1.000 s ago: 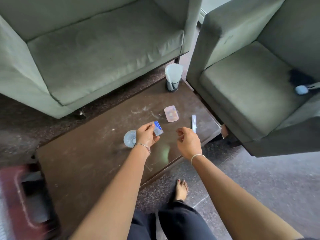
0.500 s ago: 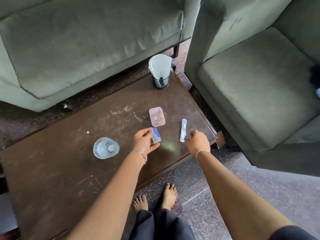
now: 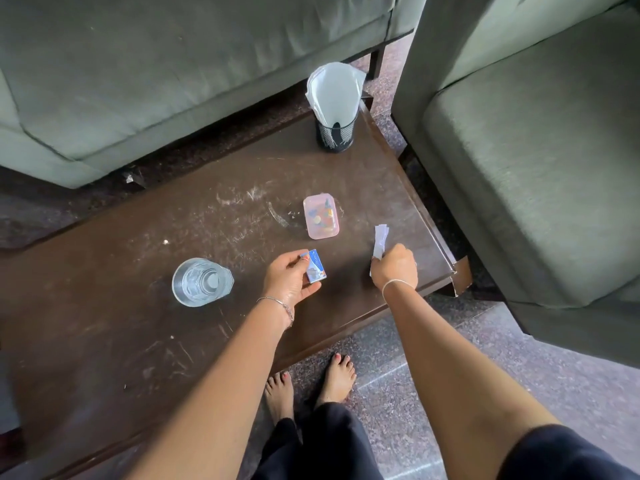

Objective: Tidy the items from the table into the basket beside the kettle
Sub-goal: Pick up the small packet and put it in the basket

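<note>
My left hand (image 3: 290, 281) holds a small blue and white box (image 3: 317, 266) just above the dark wooden table (image 3: 104, 341). My right hand (image 3: 394, 266) is closed on the near end of a folded white paper strip (image 3: 380, 239) near the table's right edge. A pink translucent case (image 3: 320, 216) with coloured bits inside lies flat beyond both hands. A clear drinking glass (image 3: 201, 281) stands upright to the left of my left hand. No basket or kettle is in view.
A black mesh cup (image 3: 336, 131) holding white papers stands at the table's far right corner. A green sofa (image 3: 173, 71) runs behind the table and a green armchair (image 3: 540, 168) sits close on the right. My bare feet (image 3: 311, 386) stand on the stone floor.
My right hand reached forward to the white paper strip and closed on it. My left hand kept the small box. The view dropped lower over the table.
</note>
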